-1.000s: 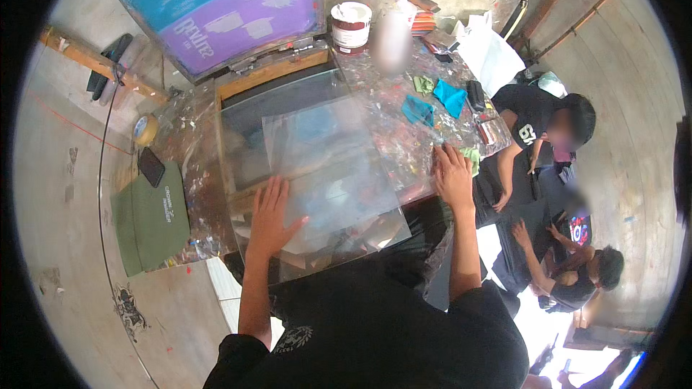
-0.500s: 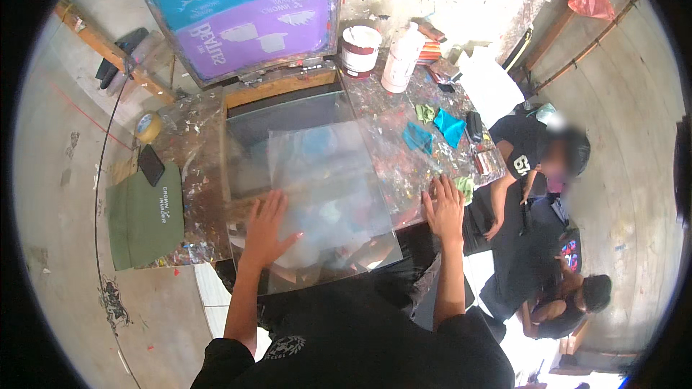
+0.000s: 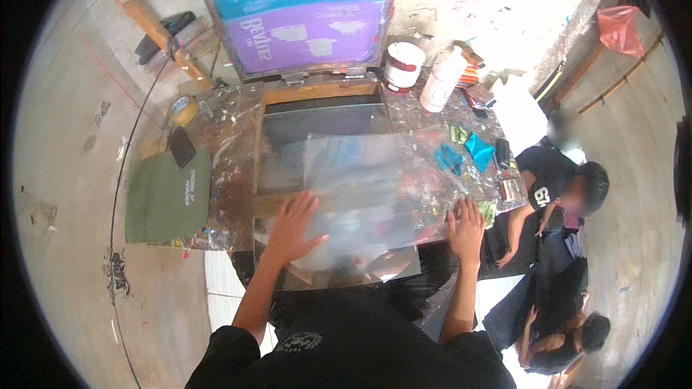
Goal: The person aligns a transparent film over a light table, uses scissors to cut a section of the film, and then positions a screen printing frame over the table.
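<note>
Plainly, smooth, see-through stuff takes up the middle of the desk (image 3: 234, 151), whose rough wooden top is crusted with specks and smears of paint. A flat, straight-edged glass plate (image 3: 285, 148) lies across a wooden-edged recess, and on it is a thin, cloudy translucent sheet (image 3: 367, 187), its surface dulled by soft reflections. Behind stands a rectangular framed screen (image 3: 299, 14), teal above and purple below, with pale blotches. Round, paint-stained tub (image 3: 404, 67) and slim white bottle (image 3: 442, 81) stand to its right, near crumpled teal cloth (image 3: 479, 151); limp green fabric (image 3: 169, 198) lies at the far left.

The left hand (image 3: 296, 230) is flattened palm down on the glass, fingers stretched forward and thumb spread wide, gripping nothing. The right hand (image 3: 466, 229) is extended too, fingers nearly together, over the desk's near edge beside a light-green scrap (image 3: 489, 214), with nothing in its grasp (whether it touches the sheet's margin, I cannot tell). The sheet lies between the two hands and reaches forward beyond them, its left side close to the left thumb.
</note>
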{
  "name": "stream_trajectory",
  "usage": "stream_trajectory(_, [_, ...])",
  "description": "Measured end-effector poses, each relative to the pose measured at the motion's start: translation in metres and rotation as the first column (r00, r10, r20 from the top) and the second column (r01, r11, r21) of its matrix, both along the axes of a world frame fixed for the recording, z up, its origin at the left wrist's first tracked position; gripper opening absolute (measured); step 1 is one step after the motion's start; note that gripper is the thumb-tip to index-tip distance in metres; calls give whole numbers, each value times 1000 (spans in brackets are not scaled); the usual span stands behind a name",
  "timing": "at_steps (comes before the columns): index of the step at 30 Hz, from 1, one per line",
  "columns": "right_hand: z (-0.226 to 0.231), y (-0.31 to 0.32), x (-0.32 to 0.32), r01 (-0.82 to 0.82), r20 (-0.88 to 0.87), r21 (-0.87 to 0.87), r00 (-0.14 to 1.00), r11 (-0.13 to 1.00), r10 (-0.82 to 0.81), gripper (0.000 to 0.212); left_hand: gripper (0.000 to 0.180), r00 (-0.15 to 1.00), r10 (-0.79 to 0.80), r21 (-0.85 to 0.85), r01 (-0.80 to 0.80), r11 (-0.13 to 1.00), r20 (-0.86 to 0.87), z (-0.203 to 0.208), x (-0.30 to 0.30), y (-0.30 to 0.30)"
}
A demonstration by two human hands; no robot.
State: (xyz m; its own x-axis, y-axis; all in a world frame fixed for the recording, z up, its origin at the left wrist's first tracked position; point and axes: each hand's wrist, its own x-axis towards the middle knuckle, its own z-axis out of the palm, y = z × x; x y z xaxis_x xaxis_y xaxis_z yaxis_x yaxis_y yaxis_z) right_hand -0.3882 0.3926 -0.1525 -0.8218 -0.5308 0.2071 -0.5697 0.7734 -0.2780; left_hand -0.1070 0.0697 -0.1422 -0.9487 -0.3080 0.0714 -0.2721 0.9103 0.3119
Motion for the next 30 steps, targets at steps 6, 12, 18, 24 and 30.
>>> stream_trajectory(6, [1, 1, 0, 7, -2, 17, 1000, 1000, -7, 50, 81, 995, 24, 52, -19, 998, -95, 1, 5, 0])
stream_trajectory(12, [-3, 3, -3, 2, -19, 12, 1000, 1000, -2, 51, 68, 944, 197, 280, -119, 953, -266, -13, 1, -4])
stream_trajectory(18, [-5, 3, -3, -7, -27, -18, 1000, 1000, 7, 50, 51, 902, 270, 88, -255, 963, -338, -3, -18, 9])
stream_trajectory(24, [-9, 8, -5, 6, -43, -28, 999, 1000, -7, 50, 43, 884, 296, -38, -332, 943, -361, 17, -49, 23])
stream_trajectory(30, [-7, 4, -2, 12, -34, -49, 999, 999, -14, 51, 35, 967, 156, -68, -173, 983, -203, 6, -28, 4])
